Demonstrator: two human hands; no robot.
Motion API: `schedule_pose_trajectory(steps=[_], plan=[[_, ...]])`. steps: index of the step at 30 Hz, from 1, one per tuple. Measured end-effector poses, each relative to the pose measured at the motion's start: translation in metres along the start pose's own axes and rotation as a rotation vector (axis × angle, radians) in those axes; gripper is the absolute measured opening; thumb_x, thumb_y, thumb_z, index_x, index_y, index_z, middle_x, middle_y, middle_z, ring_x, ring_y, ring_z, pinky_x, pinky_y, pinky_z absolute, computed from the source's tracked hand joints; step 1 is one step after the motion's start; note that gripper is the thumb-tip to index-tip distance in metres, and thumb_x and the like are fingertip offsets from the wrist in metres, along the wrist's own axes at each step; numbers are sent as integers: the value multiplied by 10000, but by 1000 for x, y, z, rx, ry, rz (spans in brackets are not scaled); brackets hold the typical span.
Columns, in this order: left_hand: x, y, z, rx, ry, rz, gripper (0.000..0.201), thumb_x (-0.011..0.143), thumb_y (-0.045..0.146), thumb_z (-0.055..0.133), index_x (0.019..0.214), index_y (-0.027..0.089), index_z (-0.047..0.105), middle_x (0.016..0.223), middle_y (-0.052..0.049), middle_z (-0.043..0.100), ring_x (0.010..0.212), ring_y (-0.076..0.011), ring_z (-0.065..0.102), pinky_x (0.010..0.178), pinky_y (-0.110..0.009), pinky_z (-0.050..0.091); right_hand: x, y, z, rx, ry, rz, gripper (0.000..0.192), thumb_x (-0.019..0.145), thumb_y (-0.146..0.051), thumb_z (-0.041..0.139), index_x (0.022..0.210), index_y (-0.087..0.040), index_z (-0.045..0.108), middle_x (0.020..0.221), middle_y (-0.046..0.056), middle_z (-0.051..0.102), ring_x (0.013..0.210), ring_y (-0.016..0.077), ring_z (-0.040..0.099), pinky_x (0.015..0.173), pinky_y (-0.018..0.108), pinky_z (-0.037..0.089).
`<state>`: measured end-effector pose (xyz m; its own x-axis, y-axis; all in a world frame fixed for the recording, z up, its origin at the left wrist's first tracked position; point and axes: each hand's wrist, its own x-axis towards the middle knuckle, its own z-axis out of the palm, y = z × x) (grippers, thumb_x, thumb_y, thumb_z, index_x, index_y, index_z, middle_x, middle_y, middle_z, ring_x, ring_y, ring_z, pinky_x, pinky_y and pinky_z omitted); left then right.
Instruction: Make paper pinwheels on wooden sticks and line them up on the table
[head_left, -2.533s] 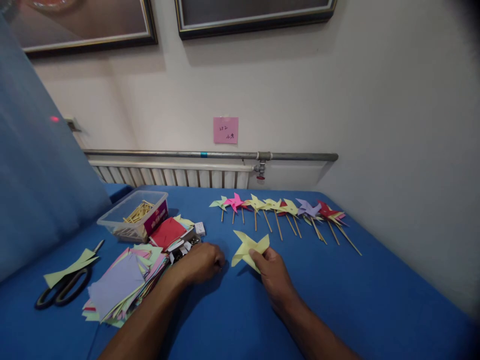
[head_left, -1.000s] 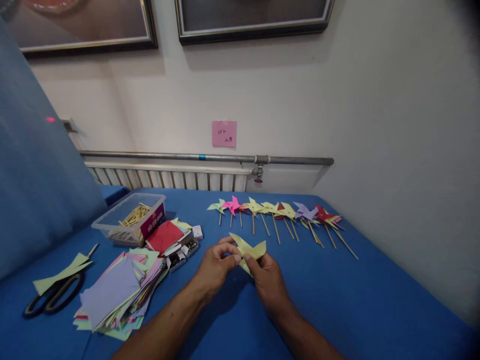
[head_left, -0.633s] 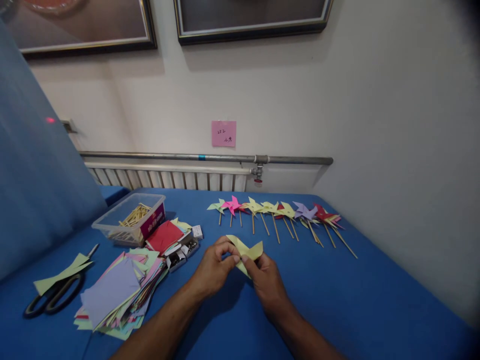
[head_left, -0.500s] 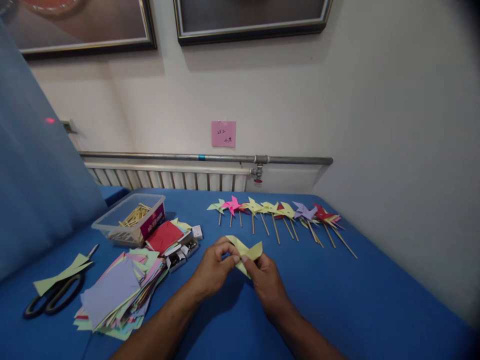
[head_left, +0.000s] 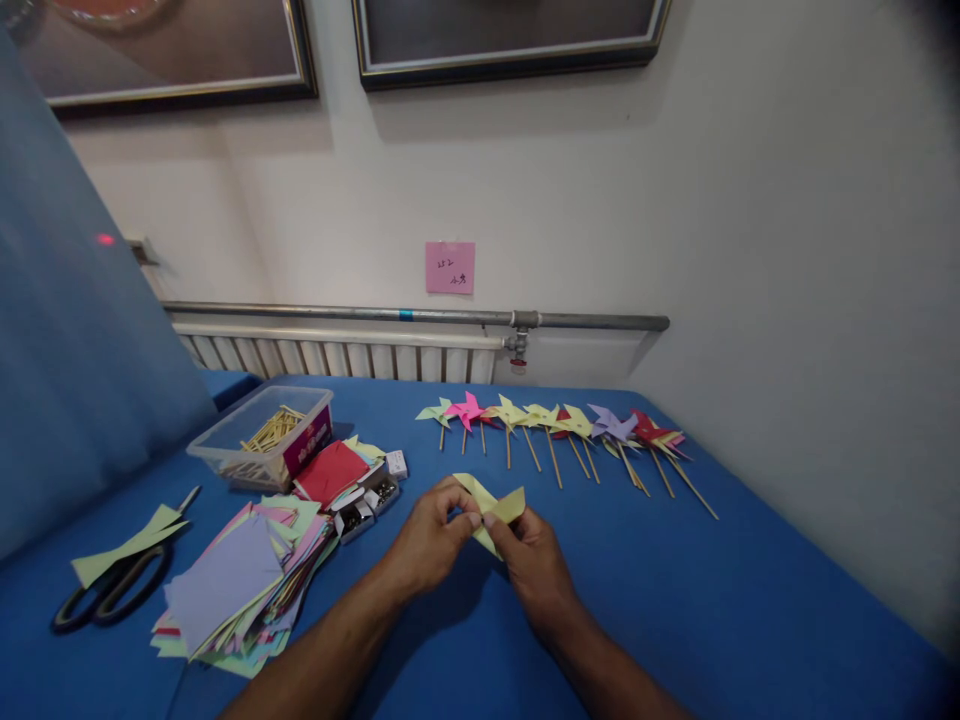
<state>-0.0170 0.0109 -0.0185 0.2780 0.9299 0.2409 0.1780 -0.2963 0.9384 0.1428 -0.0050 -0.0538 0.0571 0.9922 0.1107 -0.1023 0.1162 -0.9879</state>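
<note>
Both hands (head_left: 480, 545) on yellow pinwheel (head_left: 499, 505)

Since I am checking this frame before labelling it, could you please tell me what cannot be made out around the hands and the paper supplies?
- Head view: the centre of the yellow paper pinwheel is covered by the left hand and right hand, so any pin is hidden.
- The pink note has writing too small to read.
- The scissors are partly covered by a green paper strip.
- The small boxes hold contents too small to identify.
</note>
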Motion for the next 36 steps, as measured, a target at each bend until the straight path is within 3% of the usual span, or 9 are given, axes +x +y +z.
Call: schedule_pose_trajectory(steps=[22,36], plan=[[-1,-4,5,13,74,-35,116,807,191,620,691,188,610,839,-14,610,774,-157,552,764,-277,445,2,0,0,27,-20,-21,424,756,-591,866,853,-198,741,744,13,702,693,199,597,670,299,504],[-2,1,5,65,82,-50,122,810,180,601,690,196,590,802,-8,593,770,-161,557,728,-273,432,2,-1,-1,25,-16,32,443,725,-603,885,827,-200,732,704,4,686,649,189,575,611,284,465]])
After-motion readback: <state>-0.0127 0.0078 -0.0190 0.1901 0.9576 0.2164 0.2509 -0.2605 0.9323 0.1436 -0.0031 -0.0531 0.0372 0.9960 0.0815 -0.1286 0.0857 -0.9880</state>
